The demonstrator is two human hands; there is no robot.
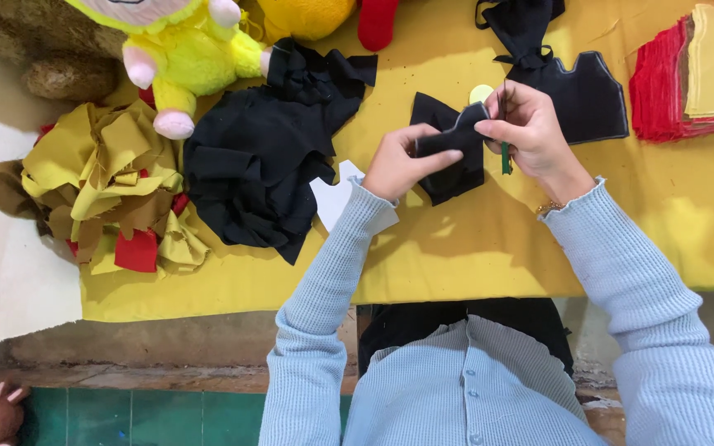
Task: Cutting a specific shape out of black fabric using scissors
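Observation:
My left hand (400, 161) pinches the lower edge of a small black fabric piece (456, 169) held just above the yellow table cover (473, 248). My right hand (529, 132) grips the same piece at its top right corner. A thin green-handled tool (506, 157) sticks down from the right hand's fingers. Both arms wear light blue ribbed sleeves. Part of the fabric is hidden behind my fingers.
A heap of black fabric scraps (262, 165) lies left of my hands, with mustard and red scraps (113, 190) further left. A yellow plush toy (183, 58) sits at the top. Cut black pieces (584, 95) and a red and yellow stack (696, 74) lie right.

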